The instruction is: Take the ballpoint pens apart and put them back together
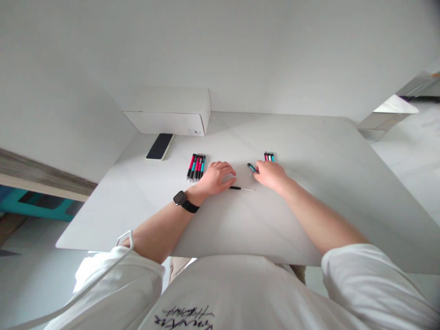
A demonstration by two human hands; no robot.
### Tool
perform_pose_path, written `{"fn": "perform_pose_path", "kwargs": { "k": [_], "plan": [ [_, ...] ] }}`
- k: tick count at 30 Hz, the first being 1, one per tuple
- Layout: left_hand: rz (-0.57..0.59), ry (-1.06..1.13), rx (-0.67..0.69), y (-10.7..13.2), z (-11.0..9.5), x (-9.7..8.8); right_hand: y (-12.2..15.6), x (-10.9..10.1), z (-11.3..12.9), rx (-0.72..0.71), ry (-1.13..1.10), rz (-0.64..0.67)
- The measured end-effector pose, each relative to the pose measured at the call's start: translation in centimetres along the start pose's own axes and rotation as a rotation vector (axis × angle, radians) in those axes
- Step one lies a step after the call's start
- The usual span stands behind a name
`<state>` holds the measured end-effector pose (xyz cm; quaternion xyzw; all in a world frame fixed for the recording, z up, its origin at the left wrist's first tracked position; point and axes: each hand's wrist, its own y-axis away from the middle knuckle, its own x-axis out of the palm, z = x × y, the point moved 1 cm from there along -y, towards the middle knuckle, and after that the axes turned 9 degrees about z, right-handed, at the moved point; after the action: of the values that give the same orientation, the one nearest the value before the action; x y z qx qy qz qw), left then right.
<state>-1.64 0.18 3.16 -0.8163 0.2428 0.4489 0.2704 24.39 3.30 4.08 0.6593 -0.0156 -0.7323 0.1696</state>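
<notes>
My right hand (pixel 271 175) pinches a short teal-and-black pen (pixel 252 167), its end pointing up and left. Just beyond that hand lies a small group of red, white and teal pens (pixel 268 156), their lower parts hidden by my fingers. My left hand (pixel 218 178) rests on the table, fingers curved and apart, with nothing visible in it. By its thumb lies a slim black piece with a thin pale rod (pixel 242 188), its left end hidden. Left of that hand, several red and teal pens with black grips (pixel 196 168) lie side by side, tips toward me.
On the white table (pixel 292 229), a dark-screened phone (pixel 160 146) lies at the left. Behind it a white box (pixel 168 123) stands against the wall. A black watch (pixel 179 198) is on my left wrist, and a white cable (pixel 92 279) runs along my left sleeve.
</notes>
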Motion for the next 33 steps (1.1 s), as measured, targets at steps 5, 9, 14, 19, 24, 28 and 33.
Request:
{"fn": "perform_pose_path", "kwargs": {
  "k": [5, 9, 14, 19, 24, 28, 33],
  "plan": [
    [-0.151, -0.003, -0.069, 0.1, 0.5, 0.1, -0.1, -1.4, -0.2, -0.040, -0.099, -0.165],
    [-0.228, 0.000, -0.097, 0.2, 0.4, -0.1, 0.8, -2.1, 0.9, -0.269, -0.189, -0.236],
    [-0.190, 0.000, -0.077, 0.2, 0.3, 0.0, 2.2, -1.8, 3.0, -0.438, -0.290, -0.192],
    [-0.160, 0.043, -0.077, 0.0, 0.7, 0.1, 2.6, -2.6, 3.2, -0.524, -0.470, -0.178],
    [-0.237, 0.201, -0.127, -0.1, 0.9, -0.1, 1.2, -3.0, 0.9, -0.389, -0.627, -0.248],
    [-0.306, 0.342, -0.194, -0.2, 1.4, 0.1, -0.1, -1.0, -0.4, -0.322, -0.349, -0.065],
    [-0.328, 0.481, -0.242, -0.4, 2.3, 0.9, -0.6, 0.7, -0.2, -0.353, -0.238, 0.019]
  ]
}}
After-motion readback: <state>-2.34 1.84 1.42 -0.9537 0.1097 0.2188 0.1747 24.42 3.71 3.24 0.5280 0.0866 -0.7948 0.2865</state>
